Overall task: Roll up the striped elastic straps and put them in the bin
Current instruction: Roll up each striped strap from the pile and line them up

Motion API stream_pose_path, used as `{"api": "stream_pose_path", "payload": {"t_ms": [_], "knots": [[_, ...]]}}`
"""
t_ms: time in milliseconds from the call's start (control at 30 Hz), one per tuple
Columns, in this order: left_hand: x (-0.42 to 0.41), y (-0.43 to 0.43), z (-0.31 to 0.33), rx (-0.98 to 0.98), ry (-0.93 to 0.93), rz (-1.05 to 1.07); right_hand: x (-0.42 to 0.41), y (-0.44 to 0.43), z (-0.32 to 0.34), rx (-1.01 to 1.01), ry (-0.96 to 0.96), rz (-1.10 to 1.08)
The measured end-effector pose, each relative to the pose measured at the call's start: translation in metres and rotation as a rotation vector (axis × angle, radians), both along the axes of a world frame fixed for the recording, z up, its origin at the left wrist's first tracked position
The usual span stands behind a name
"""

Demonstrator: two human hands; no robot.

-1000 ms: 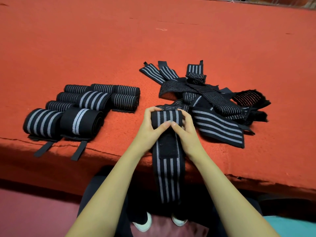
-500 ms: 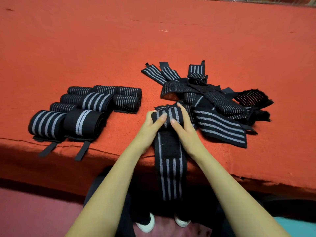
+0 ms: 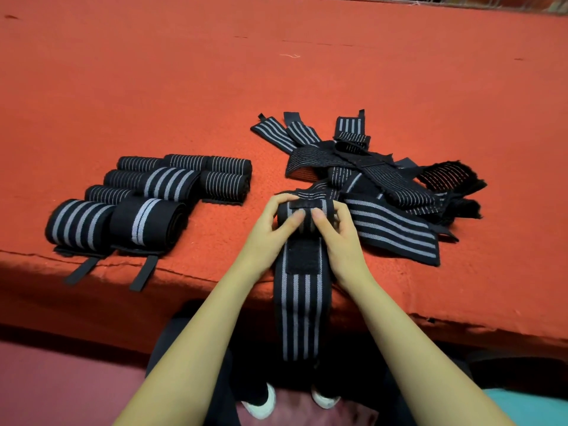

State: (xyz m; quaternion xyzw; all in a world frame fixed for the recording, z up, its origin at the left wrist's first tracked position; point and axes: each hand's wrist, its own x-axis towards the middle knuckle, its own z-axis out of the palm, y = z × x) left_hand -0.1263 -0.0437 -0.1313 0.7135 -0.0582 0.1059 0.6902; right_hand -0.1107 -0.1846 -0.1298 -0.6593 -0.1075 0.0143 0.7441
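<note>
Your red counter [image 3: 184, 72] has one tangled pile of loose straps [image 3: 393, 222], too knotted to count, plus eight or nine rolled straps [image 3: 144, 224] on the left. One half-rolled strap [image 3: 302, 302] sits at the near edge with its tail hanging off. Your left hand [image 3: 270, 232] and right hand [image 3: 342, 241] both have fingers [image 3: 284, 199] curled round its roll.

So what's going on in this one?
A person is rolling up a striped strap at the near edge of the red table. The left hand and right hand grip the rolled part while its tail hangs off the edge. Finished rolls lie to the left, a pile of unrolled straps to the right. No bin is in view.
</note>
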Motion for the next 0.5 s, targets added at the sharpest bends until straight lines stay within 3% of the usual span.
{"api": "stream_pose_path", "payload": {"t_ms": [200, 400, 500], "knots": [[0.003, -0.003, 0.004, 0.083, 0.085, 0.051, -0.003, 0.0, 0.001, 0.007, -0.033, -0.003], [-0.002, -0.002, 0.002, -0.122, 0.033, -0.031, -0.003, 0.002, 0.001, -0.033, 0.006, -0.007], [-0.006, -0.002, 0.0, -0.035, -0.031, -0.039, -0.002, 0.003, 0.002, -0.045, 0.007, -0.024]]}}
